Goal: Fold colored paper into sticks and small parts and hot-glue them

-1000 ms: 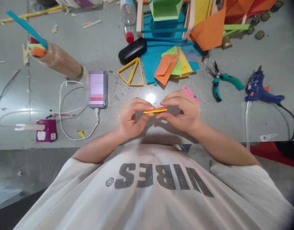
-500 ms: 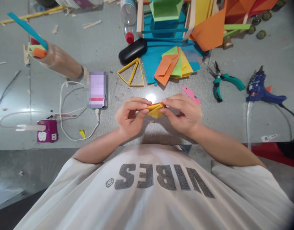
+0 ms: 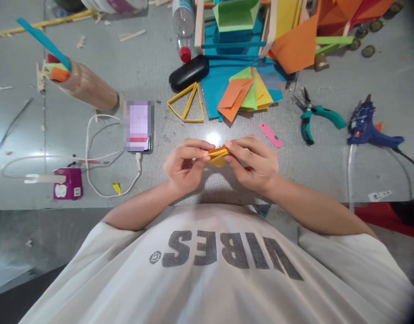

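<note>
A small piece of folded yellow paper [image 3: 219,159] with an orange upper edge is held between both hands, just above the grey table. My left hand [image 3: 186,163] pinches its left end between thumb and fingers. At the right end, my right hand [image 3: 256,162] grips it the same way. Parts of the paper are hidden behind the fingertips. To the right of my right hand lies a pink cutter [image 3: 270,134]. A yellow paper frame of two triangles [image 3: 186,103] rests beyond my left hand.
Folded paper pieces [image 3: 236,96] lie on blue paper [image 3: 210,105] behind a black case [image 3: 189,73]. Pliers [image 3: 307,116] and a blue glue gun [image 3: 371,126] are at right. A phone [image 3: 138,126] with a white cable, a purple charger [image 3: 68,183] and a brown holder [image 3: 90,86] stand left.
My right hand has shifted slightly left, its fingers closer along the paper's upper edge. The left hand stays nearly in place, and the whole view has shifted a little.
</note>
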Motion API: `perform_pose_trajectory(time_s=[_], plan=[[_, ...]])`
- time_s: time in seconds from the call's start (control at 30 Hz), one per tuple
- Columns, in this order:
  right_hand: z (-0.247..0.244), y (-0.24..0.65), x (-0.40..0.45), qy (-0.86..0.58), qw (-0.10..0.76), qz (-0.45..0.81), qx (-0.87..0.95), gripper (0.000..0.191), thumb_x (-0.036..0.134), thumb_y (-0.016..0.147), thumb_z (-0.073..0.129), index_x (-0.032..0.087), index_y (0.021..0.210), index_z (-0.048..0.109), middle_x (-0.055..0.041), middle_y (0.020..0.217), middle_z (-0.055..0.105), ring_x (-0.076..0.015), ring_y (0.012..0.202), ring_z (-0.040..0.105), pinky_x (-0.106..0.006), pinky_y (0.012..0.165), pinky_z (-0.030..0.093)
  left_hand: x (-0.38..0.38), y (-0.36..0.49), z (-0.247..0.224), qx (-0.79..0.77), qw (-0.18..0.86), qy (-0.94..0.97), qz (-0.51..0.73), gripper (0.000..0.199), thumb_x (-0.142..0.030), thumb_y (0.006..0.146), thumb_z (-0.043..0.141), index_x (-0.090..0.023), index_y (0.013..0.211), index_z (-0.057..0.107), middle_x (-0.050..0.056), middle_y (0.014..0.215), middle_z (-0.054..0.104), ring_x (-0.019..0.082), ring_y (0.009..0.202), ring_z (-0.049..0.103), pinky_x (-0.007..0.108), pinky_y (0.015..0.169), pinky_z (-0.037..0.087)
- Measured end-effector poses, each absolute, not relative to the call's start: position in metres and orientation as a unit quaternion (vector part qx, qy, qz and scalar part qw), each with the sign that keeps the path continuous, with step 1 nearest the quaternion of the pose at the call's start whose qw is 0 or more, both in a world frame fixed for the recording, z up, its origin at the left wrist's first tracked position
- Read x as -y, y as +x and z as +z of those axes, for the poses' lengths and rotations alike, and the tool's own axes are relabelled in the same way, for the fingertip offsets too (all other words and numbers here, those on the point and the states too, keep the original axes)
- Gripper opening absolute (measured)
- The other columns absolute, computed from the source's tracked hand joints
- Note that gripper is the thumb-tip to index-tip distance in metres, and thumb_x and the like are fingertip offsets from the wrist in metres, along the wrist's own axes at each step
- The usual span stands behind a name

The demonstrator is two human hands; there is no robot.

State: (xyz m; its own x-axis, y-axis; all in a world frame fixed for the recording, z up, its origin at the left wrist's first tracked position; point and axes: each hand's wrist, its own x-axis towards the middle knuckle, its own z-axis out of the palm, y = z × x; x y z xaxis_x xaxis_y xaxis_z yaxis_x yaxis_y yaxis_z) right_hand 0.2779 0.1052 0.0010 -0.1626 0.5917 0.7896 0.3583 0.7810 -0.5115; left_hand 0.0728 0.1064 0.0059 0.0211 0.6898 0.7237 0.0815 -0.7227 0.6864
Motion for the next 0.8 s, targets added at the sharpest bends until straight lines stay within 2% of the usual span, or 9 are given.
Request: perform_pose_trajectory(time_s=[0.13, 0.27, 0.4, 0.5, 0.57, 0.7, 0.8], plan=[[0.0, 0.278, -0.104, -0.322, 0.548, 0.105, 0.765, 0.043, 0.024, 0.107, 0.071, 0.035, 0.148, 0.076, -0.0063, 0.114, 0.085, -0.0216, 0.093, 0.078, -0.04, 0.08, 0.063, -0.105, 0.073, 0.003, -0.292, 0.242, 0.672, 0.636, 0.005, -0.026, 0.109, 0.074, -0.028, 0.112, 0.071, 0.003, 0.108, 0.085, 0.017, 0.091, 0.084, 0.03, 0.073, 0.067], [0.003, 0.278, -0.106, -0.3, 0.566, 0.108, 0.761, 0.051, 0.017, 0.105, 0.072, 0.034, 0.153, 0.073, -0.0066, 0.113, 0.085, -0.0219, 0.092, 0.079, -0.039, 0.078, 0.062, -0.103, 0.073, 0.002, -0.294, 0.253, 0.67, 0.634, 0.005, -0.028, 0.109, 0.074, -0.03, 0.112, 0.07, 0.003, 0.108, 0.085, 0.019, 0.091, 0.084, 0.032, 0.072, 0.067], [0.005, 0.283, -0.11, -0.283, 0.558, 0.11, 0.772, 0.054, 0.018, 0.104, 0.072, 0.04, 0.153, 0.072, -0.0025, 0.108, 0.085, -0.0202, 0.089, 0.078, -0.04, 0.079, 0.06, -0.105, 0.069, 0.003, -0.29, 0.273, 0.691, 0.603, 0.012, -0.026, 0.107, 0.077, -0.03, 0.116, 0.071, 0.004, 0.11, 0.085, 0.021, 0.097, 0.084, 0.038, 0.081, 0.068], [0.004, 0.289, -0.113, -0.3, 0.52, 0.105, 0.793, 0.046, 0.027, 0.105, 0.075, 0.042, 0.149, 0.072, 0.0009, 0.102, 0.084, -0.0189, 0.083, 0.077, -0.043, 0.083, 0.058, -0.11, 0.065, 0.008, -0.287, 0.223, 0.745, 0.56, 0.03, -0.033, 0.101, 0.085, -0.03, 0.128, 0.073, 0.004, 0.108, 0.085, 0.023, 0.096, 0.08, 0.041, 0.087, 0.065], [0.004, 0.292, -0.114, -0.321, 0.494, 0.104, 0.801, 0.038, 0.035, 0.106, 0.076, 0.039, 0.144, 0.074, 0.0015, 0.096, 0.084, -0.0189, 0.078, 0.076, -0.045, 0.084, 0.058, -0.114, 0.065, 0.01, -0.278, 0.174, 0.774, 0.541, 0.034, -0.036, 0.099, 0.088, -0.03, 0.13, 0.075, 0.002, 0.103, 0.085, 0.021, 0.091, 0.078, 0.04, 0.085, 0.062], [0.008, 0.295, -0.117, -0.342, 0.504, 0.101, 0.787, 0.036, 0.055, 0.104, 0.078, 0.032, 0.131, 0.078, -0.0007, 0.088, 0.084, -0.0208, 0.073, 0.075, -0.045, 0.08, 0.059, -0.114, 0.067, 0.01, -0.279, 0.179, 0.759, 0.56, 0.014, -0.033, 0.105, 0.081, -0.029, 0.118, 0.078, 0.0, 0.089, 0.08, 0.018, 0.077, 0.072, 0.037, 0.074, 0.057], [0.011, 0.297, -0.121, -0.353, 0.495, 0.116, 0.786, 0.034, 0.063, 0.103, 0.077, 0.03, 0.111, 0.083, -0.003, 0.087, 0.083, -0.0224, 0.076, 0.076, -0.046, 0.079, 0.059, -0.112, 0.069, 0.007, -0.301, 0.21, 0.72, 0.588, 0.012, -0.038, 0.106, 0.08, -0.029, 0.113, 0.078, 0.001, 0.086, 0.076, 0.018, 0.075, 0.068, 0.037, 0.071, 0.054]])
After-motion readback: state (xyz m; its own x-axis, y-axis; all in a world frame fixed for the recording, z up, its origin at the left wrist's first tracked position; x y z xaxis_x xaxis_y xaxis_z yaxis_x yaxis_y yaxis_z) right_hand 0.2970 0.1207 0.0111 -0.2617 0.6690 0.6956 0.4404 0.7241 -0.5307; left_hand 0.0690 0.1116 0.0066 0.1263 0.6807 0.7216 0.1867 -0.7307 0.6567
